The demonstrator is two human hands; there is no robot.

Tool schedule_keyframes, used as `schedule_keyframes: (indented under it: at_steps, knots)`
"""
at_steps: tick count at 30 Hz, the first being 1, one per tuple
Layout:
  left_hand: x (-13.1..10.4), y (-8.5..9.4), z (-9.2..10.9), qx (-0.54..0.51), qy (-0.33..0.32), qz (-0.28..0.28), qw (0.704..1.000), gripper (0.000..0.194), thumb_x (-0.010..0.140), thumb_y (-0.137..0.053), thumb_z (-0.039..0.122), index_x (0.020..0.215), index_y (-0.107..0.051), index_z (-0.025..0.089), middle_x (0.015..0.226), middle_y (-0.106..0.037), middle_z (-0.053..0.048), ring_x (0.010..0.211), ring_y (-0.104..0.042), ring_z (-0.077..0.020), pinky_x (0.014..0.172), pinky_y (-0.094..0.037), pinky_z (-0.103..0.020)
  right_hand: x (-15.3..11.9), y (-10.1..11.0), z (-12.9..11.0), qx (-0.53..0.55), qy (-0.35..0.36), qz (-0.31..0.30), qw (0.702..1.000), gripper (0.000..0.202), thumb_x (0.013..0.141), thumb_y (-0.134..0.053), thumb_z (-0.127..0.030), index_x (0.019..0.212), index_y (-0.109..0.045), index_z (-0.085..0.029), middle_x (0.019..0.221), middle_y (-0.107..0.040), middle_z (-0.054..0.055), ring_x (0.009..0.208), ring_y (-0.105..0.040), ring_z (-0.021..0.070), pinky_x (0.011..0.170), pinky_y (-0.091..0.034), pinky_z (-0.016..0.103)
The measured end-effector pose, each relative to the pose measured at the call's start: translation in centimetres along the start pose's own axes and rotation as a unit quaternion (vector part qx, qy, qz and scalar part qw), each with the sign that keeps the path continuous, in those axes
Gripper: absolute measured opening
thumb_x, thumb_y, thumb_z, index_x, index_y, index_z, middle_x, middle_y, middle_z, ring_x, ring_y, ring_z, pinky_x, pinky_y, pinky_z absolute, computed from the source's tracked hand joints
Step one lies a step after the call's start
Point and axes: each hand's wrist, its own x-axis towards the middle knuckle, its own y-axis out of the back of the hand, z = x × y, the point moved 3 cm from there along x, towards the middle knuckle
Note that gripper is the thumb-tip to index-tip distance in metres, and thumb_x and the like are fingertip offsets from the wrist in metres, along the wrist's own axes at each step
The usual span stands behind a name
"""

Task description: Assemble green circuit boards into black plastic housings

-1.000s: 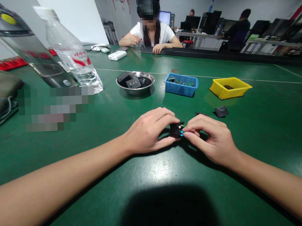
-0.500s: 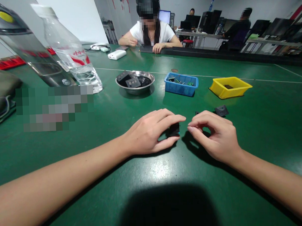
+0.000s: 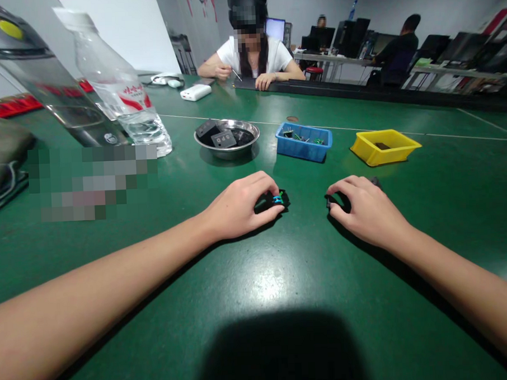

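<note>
My left hand [image 3: 248, 204] rests on the green table [image 3: 249, 285], its thumb and fingers closed on a small black case [image 3: 284, 198] with green and blue parts showing. To the right, my right hand [image 3: 361, 207] has its thumb and fingertips round a small black piece [image 3: 328, 202], mostly hidden by the fingers. Another dark piece [image 3: 376, 182] shows just behind the knuckles of my right hand.
Beyond my hands stand a metal bowl [image 3: 228, 153] of black cases, a blue bin [image 3: 304, 148] of small parts and a yellow bin [image 3: 384, 155]. Bottles [image 3: 123, 100] stand at the left. A person [image 3: 254, 55] sits across the table.
My left hand has moved slightly back and left with the case, whose green and blue parts now show. My right hand has shifted right and now closes on a black piece.
</note>
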Motion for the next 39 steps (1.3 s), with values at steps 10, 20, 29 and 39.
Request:
schedule_keyframes:
  at_steps: [10, 20, 29, 39]
  knots:
    - [0.1, -0.3, -0.3, -0.014, 0.048, -0.022, 0.999, 0.028, 0.090, -0.068, 0.037, 0.108, -0.058, 0.018, 0.099, -0.068, -0.004, 0.085, -0.065, -0.0192, 0.076, -0.049, -0.030, -0.7, -0.2, -2.6, 0.143, 0.112, -0.024, 0.983, 0.030, 0.091, -0.070, -0.029, 0.119, -0.068, -0.018, 0.126, -0.068, 0.016, 0.120, -0.066, 0.0320, 0.103, -0.055, 0.050]
    - [0.2, -0.3, -0.4, -0.021, 0.081, -0.046, 0.995, 0.059, 0.081, -0.081, 0.056, 0.120, -0.057, 0.018, 0.086, -0.064, 0.000, 0.075, -0.063, -0.0196, 0.068, -0.044, -0.029, -0.5, 0.2, -2.5, 0.202, 0.158, 0.013, 0.966, 0.020, 0.090, -0.065, -0.015, 0.108, -0.072, -0.017, 0.123, -0.071, 0.016, 0.115, -0.071, 0.0263, 0.101, -0.058, 0.041]
    - [0.3, -0.7, -0.6, -0.002, 0.061, -0.082, 0.995, 0.054, 0.086, -0.077, 0.057, 0.121, -0.064, 0.018, 0.089, -0.068, -0.003, 0.080, -0.065, -0.0215, 0.073, -0.044, -0.030, -0.8, -0.4, -2.9, 0.170, 0.155, -0.052, 0.972, 0.034, 0.096, -0.066, -0.034, 0.127, -0.072, -0.020, 0.139, -0.061, 0.019, 0.130, -0.064, 0.0337, 0.108, -0.053, 0.053]
    - [0.4, -0.2, -0.1, 0.003, 0.053, -0.102, 0.993, 0.047, 0.084, -0.075, 0.053, 0.113, -0.063, 0.018, 0.093, -0.068, -0.004, 0.083, -0.065, -0.0219, 0.076, -0.045, -0.032, -0.4, -0.3, -2.1, 0.146, 0.097, -0.011, 0.984, 0.022, 0.091, -0.071, -0.029, 0.111, -0.067, -0.020, 0.112, -0.075, 0.012, 0.106, -0.070, 0.0287, 0.092, -0.056, 0.044]
